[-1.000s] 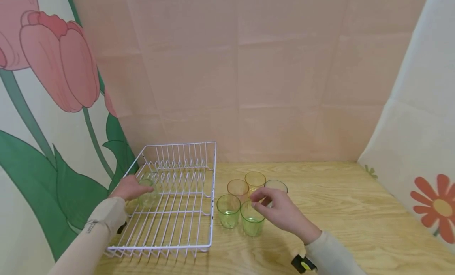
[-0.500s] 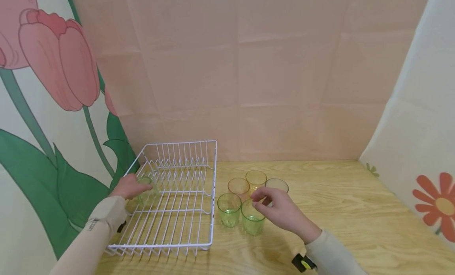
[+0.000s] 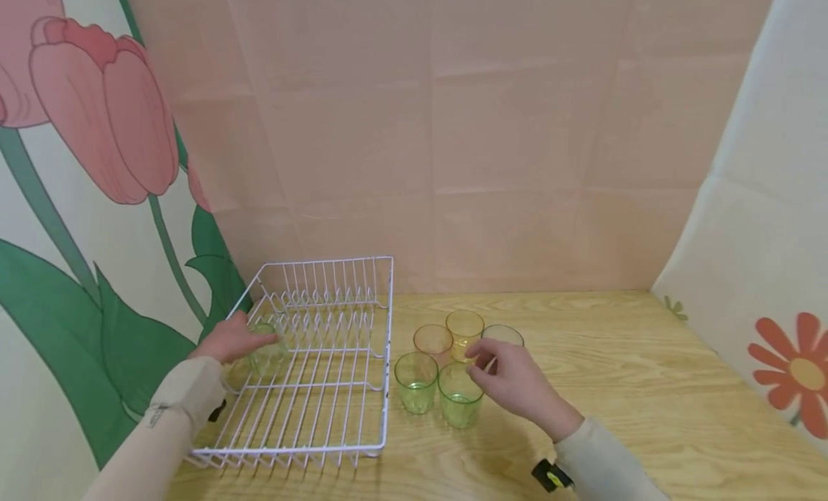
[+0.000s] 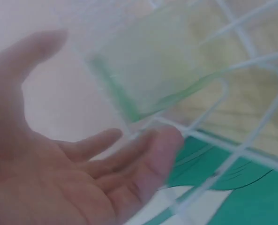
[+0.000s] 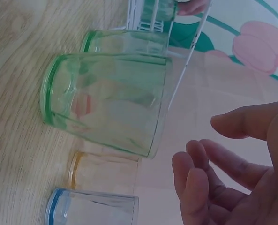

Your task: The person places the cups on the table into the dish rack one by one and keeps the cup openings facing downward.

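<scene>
A green drinking glass (image 3: 268, 359) sits in the left side of the white wire dish rack (image 3: 310, 451), its thick base seeming to face up. Beside it is my left hand (image 3: 228, 341); in the left wrist view its fingers are spread and a gap separates them from the glass. My right hand (image 3: 514, 377) hovers just above and right of a near green glass (image 3: 461, 404), fingers loosely bent around nothing. Left of that stands another green glass (image 3: 416, 393). Behind them are an orange glass (image 3: 432, 341), a yellow glass (image 3: 464, 325) and a blue-based glass (image 5: 92, 208), partly hidden by my right hand.
The wooden tabletop (image 3: 614, 386) runs under the rack and glasses. A pink cloth (image 3: 504, 141) hangs behind, with a tulip-print cloth (image 3: 103, 127) close along the rack's left side. A flower-print cloth (image 3: 744, 221) borders the right.
My left hand has shifted slightly left, away from the green glass in the rack, which stays put. My right hand has moved slightly to the right. The glasses on the table have not moved.
</scene>
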{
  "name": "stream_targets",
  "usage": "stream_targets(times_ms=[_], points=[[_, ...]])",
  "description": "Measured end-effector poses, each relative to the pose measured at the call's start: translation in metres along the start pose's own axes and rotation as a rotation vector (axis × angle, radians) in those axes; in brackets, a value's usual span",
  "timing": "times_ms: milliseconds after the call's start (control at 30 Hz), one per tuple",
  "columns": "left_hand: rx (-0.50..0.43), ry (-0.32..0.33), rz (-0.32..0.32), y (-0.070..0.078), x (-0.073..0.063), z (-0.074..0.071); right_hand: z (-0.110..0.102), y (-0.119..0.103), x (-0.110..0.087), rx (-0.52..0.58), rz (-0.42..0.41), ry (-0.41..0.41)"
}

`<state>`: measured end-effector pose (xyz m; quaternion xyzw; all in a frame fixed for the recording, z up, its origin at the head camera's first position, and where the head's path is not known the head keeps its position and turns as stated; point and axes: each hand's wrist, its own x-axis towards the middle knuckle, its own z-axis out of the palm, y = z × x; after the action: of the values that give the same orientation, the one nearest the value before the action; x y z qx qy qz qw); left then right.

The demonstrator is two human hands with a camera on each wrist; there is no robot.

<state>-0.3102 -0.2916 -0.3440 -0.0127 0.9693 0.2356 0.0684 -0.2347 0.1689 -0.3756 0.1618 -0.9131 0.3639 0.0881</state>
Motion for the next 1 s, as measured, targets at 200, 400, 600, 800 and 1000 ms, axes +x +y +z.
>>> stream_targets(times_ms=[200,400,600,800,1000], points=[[0.077,0.049,0.089,0.025,-0.019,-0.008,0.003,0.007,0.002,-0.112,0.091,0.037],[0.063,0.107,0.166,0.068,-0.052,-0.005,0.005,0.015,0.004,-0.139,0.151,0.009],[0.067,0.179,0.29,0.105,-0.085,0.009,0.009,0.02,0.003,-0.125,0.211,-0.077],[-0.009,0.178,0.345,0.131,-0.105,0.028,0.014,0.025,0.002,-0.099,0.207,-0.104],[-0.054,0.167,0.364,0.143,-0.116,0.041,0.017,0.028,0.003,-0.046,0.204,-0.144]])
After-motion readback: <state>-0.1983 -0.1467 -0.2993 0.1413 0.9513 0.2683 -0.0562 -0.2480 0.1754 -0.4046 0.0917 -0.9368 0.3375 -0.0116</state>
